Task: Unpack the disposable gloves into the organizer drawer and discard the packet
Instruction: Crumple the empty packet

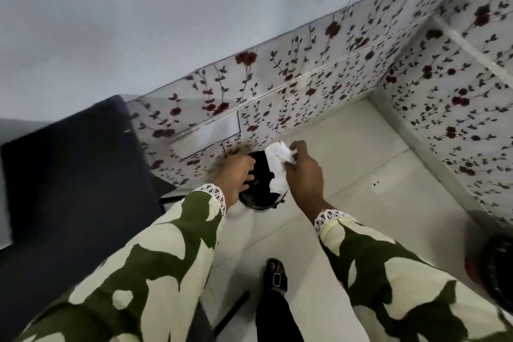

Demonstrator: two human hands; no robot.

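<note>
A small black-lined waste bin (261, 200) stands on the pale floor against a floral-covered cabinet. My right hand (304, 175) is shut on a crumpled white packet (277, 166), which hangs over the bin's mouth. My left hand (236, 175) rests on the bin's left rim, fingers curled over the black liner; it blurs slightly. Neither the gloves nor the organizer drawer can be seen.
Floral fabric (305, 83) covers furniture behind and to the right of the bin. A dark surface (72, 175) lies at the left. My black shoe (274, 275) stands on the tiled floor (361, 175). A dark round object (497, 266) sits at the right edge.
</note>
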